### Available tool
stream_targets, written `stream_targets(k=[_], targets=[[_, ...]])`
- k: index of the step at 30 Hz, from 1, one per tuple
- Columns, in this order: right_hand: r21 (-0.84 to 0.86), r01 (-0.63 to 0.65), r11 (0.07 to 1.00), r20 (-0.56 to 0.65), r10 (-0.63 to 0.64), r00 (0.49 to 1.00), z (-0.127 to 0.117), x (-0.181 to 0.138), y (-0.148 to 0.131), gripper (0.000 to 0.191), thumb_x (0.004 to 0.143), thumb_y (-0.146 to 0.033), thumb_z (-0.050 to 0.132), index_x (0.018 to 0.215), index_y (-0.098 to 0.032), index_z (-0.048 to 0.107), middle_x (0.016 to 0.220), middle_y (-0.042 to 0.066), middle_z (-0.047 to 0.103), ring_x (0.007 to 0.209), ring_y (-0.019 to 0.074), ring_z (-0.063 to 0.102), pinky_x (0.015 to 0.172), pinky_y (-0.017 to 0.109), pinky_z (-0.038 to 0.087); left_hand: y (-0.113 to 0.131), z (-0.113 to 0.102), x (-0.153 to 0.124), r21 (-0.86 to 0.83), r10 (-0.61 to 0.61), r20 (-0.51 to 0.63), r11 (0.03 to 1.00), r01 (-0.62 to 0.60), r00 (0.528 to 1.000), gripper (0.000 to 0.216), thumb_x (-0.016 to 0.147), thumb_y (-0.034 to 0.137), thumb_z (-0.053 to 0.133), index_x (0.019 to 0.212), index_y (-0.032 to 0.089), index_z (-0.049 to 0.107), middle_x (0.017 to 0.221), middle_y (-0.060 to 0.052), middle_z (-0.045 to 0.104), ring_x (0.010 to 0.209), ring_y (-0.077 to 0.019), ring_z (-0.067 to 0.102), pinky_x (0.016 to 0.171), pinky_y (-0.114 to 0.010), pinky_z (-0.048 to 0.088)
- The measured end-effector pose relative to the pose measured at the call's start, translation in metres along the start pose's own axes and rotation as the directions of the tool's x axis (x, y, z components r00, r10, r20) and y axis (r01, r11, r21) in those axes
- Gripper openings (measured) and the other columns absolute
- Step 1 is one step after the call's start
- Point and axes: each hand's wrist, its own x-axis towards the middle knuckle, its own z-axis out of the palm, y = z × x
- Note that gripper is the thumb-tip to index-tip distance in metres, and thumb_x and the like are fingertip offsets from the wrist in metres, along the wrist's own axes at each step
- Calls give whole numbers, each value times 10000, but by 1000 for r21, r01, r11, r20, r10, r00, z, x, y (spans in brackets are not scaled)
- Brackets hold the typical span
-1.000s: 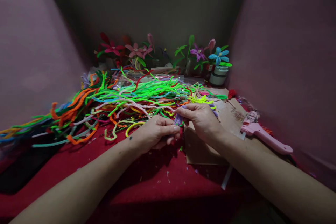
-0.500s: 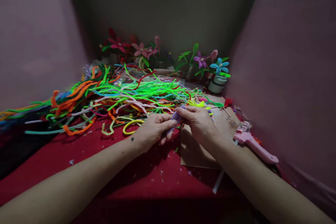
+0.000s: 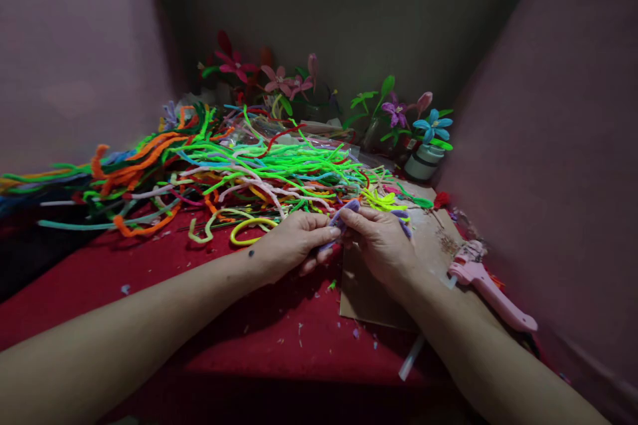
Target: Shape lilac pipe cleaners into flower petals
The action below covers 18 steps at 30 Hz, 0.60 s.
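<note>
Between my two hands is a short piece of purple pipe cleaner (image 3: 343, 214), bent into a narrow fuzzy shape. My left hand (image 3: 302, 239) pinches its lower end between thumb and fingers. The thumb and forefinger of my right hand (image 3: 381, 239) grip it from the other side, nearer the top. Part of the piece is hidden by the fingers. Beyond my right knuckles more purple pipe cleaner (image 3: 403, 224) shows; whether it is held or lies on the table I cannot tell.
Tangled pipe cleaners (image 3: 279, 169) in many colours cover the red cloth (image 3: 209, 339) beyond my hands. Cardboard (image 3: 369, 299) lies under my right hand, with a pink glue gun (image 3: 493, 292) to its right. Pipe-cleaner flowers stand behind, one blue (image 3: 432, 127) in a small jar (image 3: 423, 161).
The view has shifted slightly. My hands stay together, still gripping the purple piece, which shows more openly between the fingertips; more purple now shows behind my right hand.
</note>
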Motion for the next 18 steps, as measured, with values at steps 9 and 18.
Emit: stream_targets(k=[9, 18], targets=[[99, -16, 995, -53, 22, 998, -2, 5, 5, 197, 637, -316, 728, 609, -145, 636, 534, -20, 549, 443, 78, 453, 402, 204, 377, 1, 5, 1, 232, 168, -108, 963, -139, 980, 257, 836, 396, 478, 765, 156, 540, 571, 26, 567, 431, -68, 502, 403, -159, 341], [53, -29, 998, -54, 32, 998, 2, 1, 5, 229, 625, -320, 736, 566, -140, 609, 532, -15, 525, 438, 67, 419, 381, 196, 327, 4, 7, -2, 356, 47, -83, 935, -15, 995, 238, 852, 291, 388, 714, 156, 527, 538, 19, 577, 378, -79, 528, 379, -160, 388]])
